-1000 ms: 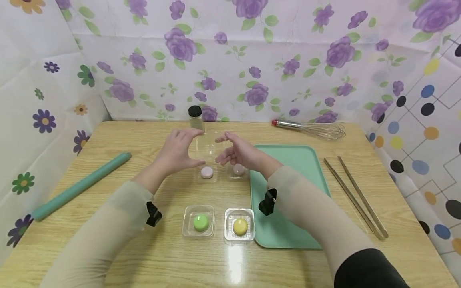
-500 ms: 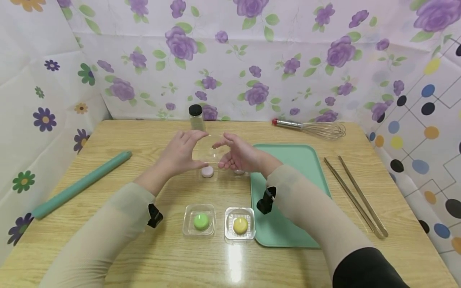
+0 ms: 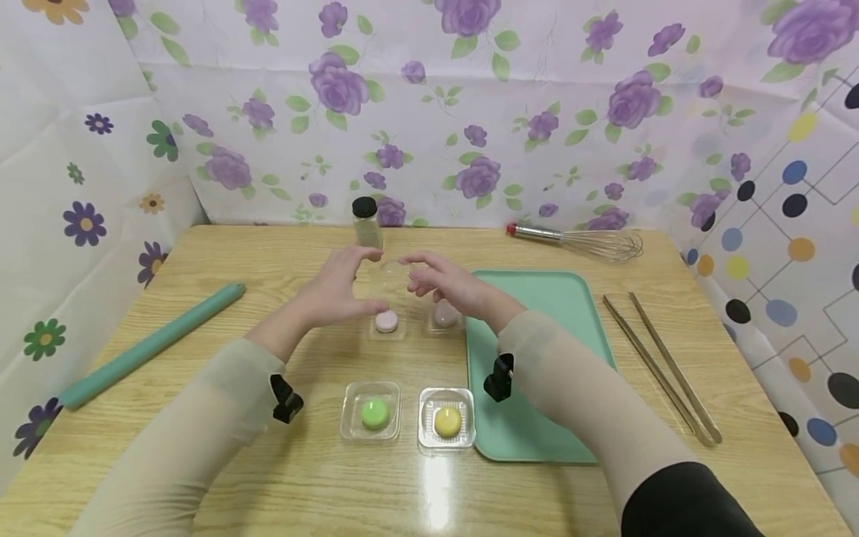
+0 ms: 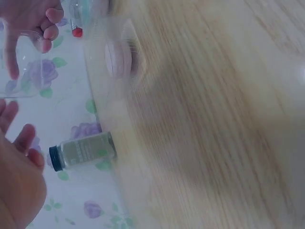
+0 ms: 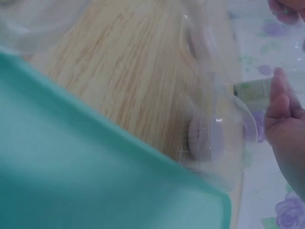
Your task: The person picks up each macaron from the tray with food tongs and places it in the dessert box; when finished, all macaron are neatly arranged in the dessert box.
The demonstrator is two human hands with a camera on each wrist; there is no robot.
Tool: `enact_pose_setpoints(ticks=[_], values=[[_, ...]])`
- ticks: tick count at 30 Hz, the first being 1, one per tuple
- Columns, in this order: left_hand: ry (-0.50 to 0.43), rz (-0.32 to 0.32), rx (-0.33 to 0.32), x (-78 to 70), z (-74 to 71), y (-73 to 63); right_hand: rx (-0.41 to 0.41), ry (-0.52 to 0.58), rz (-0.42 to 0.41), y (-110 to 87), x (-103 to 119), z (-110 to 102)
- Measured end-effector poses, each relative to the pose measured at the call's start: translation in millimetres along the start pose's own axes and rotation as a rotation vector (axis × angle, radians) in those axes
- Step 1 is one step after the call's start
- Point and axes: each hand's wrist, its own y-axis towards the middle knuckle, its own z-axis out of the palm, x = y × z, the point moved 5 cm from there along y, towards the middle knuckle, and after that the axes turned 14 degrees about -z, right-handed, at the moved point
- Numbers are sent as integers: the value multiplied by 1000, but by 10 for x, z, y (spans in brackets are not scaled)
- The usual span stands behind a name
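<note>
In the head view, my left hand (image 3: 338, 291) holds the left side of a clear domed plastic lid (image 3: 391, 277), thumb and fingers spread around its edges. On its other side, my right hand (image 3: 451, 287) has a finger along the lid, the other fingers curled; the left wrist view shows this lid (image 4: 28, 67) between both hands. Just below is a clear box with a pale pink macaron (image 3: 386, 321). Beside it, a mauve macaron (image 3: 446, 314) sits in a box under a clear dome (image 5: 233, 138). Nearer, open clear boxes hold a green macaron (image 3: 375, 414) and a yellow macaron (image 3: 447, 422).
A green tray (image 3: 537, 418) lies right of the boxes, with metal tongs (image 3: 661, 365) beyond it. At the back stand a black-capped jar (image 3: 366, 224) and lies a whisk (image 3: 577, 240). A green rolling pin (image 3: 154, 344) lies at the left.
Both hands stay above the pale pink macaron's box. The lid between them has tilted and looks flatter now. My right fingers have shifted and bent along its side.
</note>
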Motion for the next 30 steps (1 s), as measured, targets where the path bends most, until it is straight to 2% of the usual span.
enact_pose_setpoints(ticks=[4,8,14,17,24,30], values=[[-117,-50,146,67,22,9,30,-168,-102,-1,42,-2],[-152,-84,195,93,12,-7,42,-276,-167,10,71,13],[-82,-99,190,147,18,-18,73,-440,-171,18,68,42],[-33,-99,168,179,34,-16,101,-557,-167,34,53,69],[92,-55,131,217,92,-8,171,-870,-177,61,45,150],[170,-43,123,233,135,-9,206,-982,-191,72,26,217]])
